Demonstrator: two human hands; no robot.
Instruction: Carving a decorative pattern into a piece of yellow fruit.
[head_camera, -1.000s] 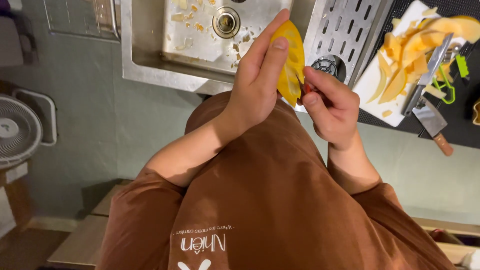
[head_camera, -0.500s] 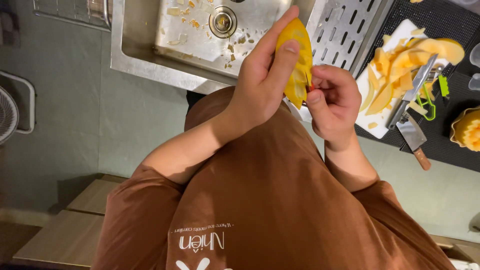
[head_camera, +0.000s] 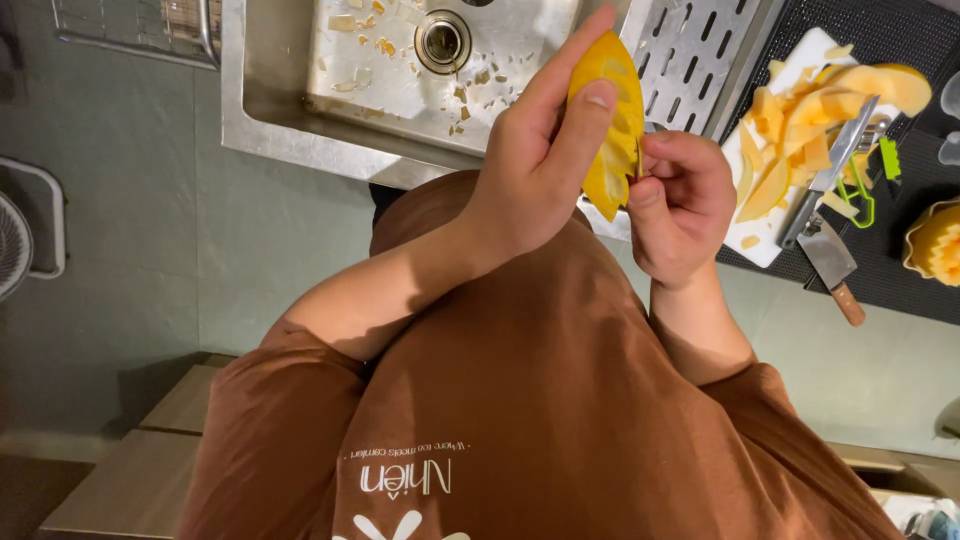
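Left hand (head_camera: 535, 175) is wrapped around a yellow-orange fruit wedge (head_camera: 612, 120), fingers clamped on it with the index finger stretched along its left edge and the thumb pressed across the front. The wedge is held upright in the air, right over the near edge of the steel sink (head_camera: 270, 110) and the slotted drain rack (head_camera: 700, 50) beside it.

Right hand (head_camera: 680, 205) is curled into a loose fist just to the right of the wedge, touching its edge. There's a thin dark sliver between the thumb and the fruit that might be a small blade, but honestly I can't tell, it's too small. So fingers together on something tiny, can't say what.

The sink has bits of pale peel scattered around the drain (head_camera: 443, 40). Off to the right on the dark surface (head_camera: 900, 270) sits a white cutting board (head_camera: 765, 245) piled with yellow peelings and slices (head_camera: 800, 135). A cleaver with a wooden handle (head_camera: 830, 270) lies across the board's near right corner, and a green-handled peeler (head_camera: 868, 185) sits just beside it. At the far right edge there's a carved yellow fruit piece (head_camera: 938, 245), partly cut off by the frame.

Person is wearing a brown t-shirt (head_camera: 540, 400).
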